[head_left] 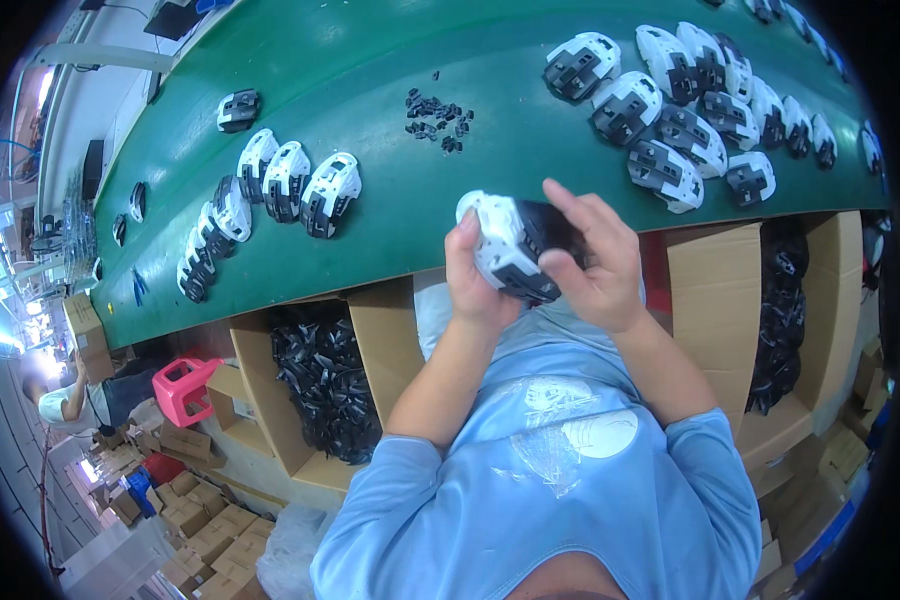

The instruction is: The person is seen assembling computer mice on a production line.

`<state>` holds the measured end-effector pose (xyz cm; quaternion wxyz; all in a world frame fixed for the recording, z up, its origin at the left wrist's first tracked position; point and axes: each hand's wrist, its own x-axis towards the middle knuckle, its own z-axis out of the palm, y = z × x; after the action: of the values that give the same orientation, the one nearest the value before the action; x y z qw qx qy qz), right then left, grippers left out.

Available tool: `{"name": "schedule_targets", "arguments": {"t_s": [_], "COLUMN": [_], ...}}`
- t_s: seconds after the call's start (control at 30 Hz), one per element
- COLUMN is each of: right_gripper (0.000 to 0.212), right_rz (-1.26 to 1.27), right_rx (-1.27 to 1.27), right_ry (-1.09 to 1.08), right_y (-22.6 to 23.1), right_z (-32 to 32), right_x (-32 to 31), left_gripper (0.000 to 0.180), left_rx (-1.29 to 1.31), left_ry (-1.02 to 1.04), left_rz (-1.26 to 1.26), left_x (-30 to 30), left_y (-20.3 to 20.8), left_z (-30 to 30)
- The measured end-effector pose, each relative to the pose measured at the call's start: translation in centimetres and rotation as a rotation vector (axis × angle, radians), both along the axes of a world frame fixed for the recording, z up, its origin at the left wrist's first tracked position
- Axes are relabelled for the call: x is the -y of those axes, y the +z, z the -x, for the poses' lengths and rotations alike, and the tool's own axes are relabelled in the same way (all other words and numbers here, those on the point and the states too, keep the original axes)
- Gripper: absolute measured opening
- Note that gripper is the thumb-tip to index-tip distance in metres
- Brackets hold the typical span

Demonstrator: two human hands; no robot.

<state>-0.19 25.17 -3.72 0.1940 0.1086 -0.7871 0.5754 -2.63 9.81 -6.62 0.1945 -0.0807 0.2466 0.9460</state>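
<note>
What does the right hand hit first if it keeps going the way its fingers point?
The right hand points up and left across the black-and-white part it grips with the left hand. Beyond that, likely the green table, near the small black pieces; depth is unclear.

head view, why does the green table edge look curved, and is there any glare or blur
Head view: fisheye bends the green table toward the rim; bright glare at the far left edge; the white-and-black part held by both hands looks fairly sharp.
</note>
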Motion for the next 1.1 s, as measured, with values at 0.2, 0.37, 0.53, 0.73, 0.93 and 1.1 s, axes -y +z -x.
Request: {"name": "schedule_targets", "arguments": {"t_s": [0.2, 0.37, 0.53, 0.73, 0.93, 1.1], "right_gripper": [0.036, 0.034, 0.034, 0.04, 0.039, 0.035], "right_rz": [0.585, 0.723, 0.141, -0.747, -0.462, -0.211], "right_rx": [0.315, 0.347, -0.042, -0.437, -0.191, -0.342], "right_ry": [0.075, 0.062, 0.214, 0.417, 0.428, 0.082], "right_y": [0.2, 2.0, 4.1, 7.6, 4.8, -1.0], "right_z": [0.2, 0.0, 2.6, 2.3, 2.2, 0.2], "right_x": [0.3, 0.0, -5.3, -5.5, -4.1, -1.2], "left_gripper": [0.049, 0.034, 0.035, 0.029, 0.015, 0.014], "left_rx": [0.122, 0.013, 0.179, 0.087, -0.264, -0.403], "left_ry": [-0.004, -0.01, -0.355, -0.322, 0.084, 0.199], "left_rz": [0.07, 0.089, 0.056, 0.16, 0.416, 0.482], "left_x": [0.0, 0.3, 1.6, 1.2, -0.1, -0.7], "left_y": [0.6, 0.7, 1.0, 1.5, 1.6, 0.1], "left_z": [0.6, 0.8, 2.1, 2.2, 0.8, -0.4]}}
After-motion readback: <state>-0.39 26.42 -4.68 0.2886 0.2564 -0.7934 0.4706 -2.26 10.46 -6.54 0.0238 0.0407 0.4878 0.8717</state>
